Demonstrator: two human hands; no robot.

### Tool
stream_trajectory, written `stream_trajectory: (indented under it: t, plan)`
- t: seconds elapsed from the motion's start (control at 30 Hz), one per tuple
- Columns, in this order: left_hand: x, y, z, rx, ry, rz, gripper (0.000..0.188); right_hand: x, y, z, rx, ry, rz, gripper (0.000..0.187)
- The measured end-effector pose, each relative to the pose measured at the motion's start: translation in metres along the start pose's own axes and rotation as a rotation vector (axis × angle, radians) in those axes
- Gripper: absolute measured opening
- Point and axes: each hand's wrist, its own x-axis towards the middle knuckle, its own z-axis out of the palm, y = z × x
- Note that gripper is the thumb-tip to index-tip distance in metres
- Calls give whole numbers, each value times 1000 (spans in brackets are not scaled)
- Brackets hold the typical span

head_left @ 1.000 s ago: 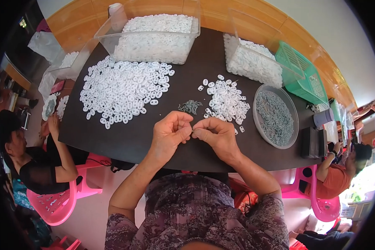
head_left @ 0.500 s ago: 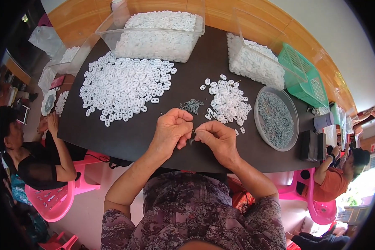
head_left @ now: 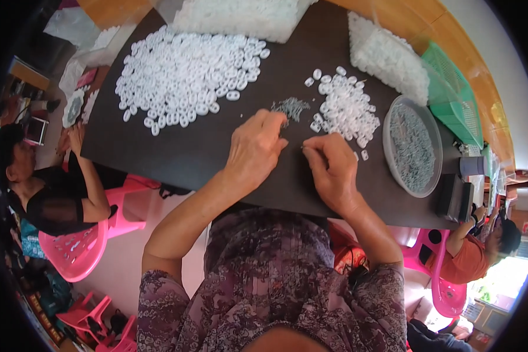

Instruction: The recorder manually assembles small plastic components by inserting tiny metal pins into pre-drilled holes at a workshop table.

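My left hand [head_left: 257, 146] reaches over the dark table, its fingertips at the near edge of a small pile of grey screws [head_left: 292, 109]. Its thumb stands apart from the fingers. My right hand [head_left: 336, 170] is a little to the right, thumb and forefinger pinched together. A tiny dark tip shows at that pinch, too small to name. Just beyond the right hand lies a small heap of white oval plastic pieces with two holes [head_left: 347, 108]. A larger heap of similar white pieces [head_left: 188, 76] spreads over the table's left side.
Clear bins of white pieces [head_left: 240, 20] stand at the back. On the right are a round clear tub of grey screws [head_left: 413, 149], a green basket [head_left: 452, 97] and a dark box [head_left: 453, 196]. One person [head_left: 58, 188] sits at the left, another [head_left: 469, 252] at the right.
My hands, close together before, have parted. The left has moved to the small screw pile while the right keeps its pinch. The whole view has shifted, with the table higher in the picture.
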Motion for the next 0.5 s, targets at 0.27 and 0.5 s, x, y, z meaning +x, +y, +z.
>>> stream_trajectory:
  t: [0.27, 0.5]
  plan:
    - [-6, -8, -9, -353, -24, -326, 26, -1, 4, -3, -20, -11, -58, 15]
    - [-11, 15, -23, -207, 122, -156, 16, -11, 2, -24, 60, 87, 101, 8]
